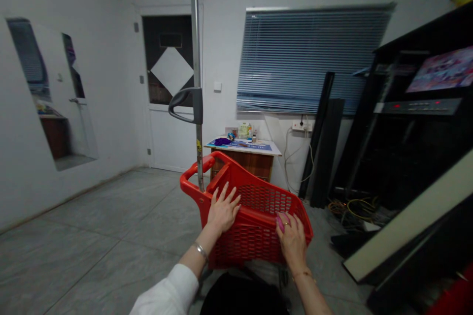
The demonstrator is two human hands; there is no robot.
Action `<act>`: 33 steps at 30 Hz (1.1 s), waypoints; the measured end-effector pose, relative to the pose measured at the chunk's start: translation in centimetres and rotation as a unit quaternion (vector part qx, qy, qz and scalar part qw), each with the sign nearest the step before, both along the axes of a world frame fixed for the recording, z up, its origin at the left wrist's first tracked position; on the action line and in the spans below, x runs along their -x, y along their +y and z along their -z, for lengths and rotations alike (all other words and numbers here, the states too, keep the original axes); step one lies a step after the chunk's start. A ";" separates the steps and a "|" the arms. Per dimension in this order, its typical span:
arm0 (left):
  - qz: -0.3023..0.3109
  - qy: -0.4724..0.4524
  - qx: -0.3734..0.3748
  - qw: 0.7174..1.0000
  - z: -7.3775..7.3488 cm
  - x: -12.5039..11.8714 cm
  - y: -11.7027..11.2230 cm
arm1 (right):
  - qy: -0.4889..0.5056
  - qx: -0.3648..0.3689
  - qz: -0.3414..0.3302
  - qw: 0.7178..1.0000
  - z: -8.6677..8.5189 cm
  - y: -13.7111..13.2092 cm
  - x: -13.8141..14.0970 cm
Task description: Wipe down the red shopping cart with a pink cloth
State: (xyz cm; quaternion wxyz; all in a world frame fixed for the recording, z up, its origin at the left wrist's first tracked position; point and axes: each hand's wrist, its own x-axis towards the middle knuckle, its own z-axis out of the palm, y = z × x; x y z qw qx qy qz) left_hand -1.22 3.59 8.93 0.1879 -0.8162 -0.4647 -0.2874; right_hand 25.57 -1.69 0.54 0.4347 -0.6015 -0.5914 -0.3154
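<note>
Fingers point(223, 194) of left hand point(220, 212) wide apart over red cart point(254, 216), those of right hand point(291, 238) curled around pink object point(281, 222)

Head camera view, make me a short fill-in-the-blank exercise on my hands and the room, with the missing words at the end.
1. The small pink object is in your ____ hand.
2. The wide silver metal bangle circles your ____ wrist.
3. The plastic shopping cart with holed walls is coloured ____.
4. The white shape on the white door is a ____.

Missing words: right; left; red; diamond.
</note>
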 end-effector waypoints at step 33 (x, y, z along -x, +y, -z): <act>0.007 -0.019 0.010 1.000 0.0 0.0 -0.1 | -0.019 0.044 -0.017 0.999 -1.4 0.8 6.3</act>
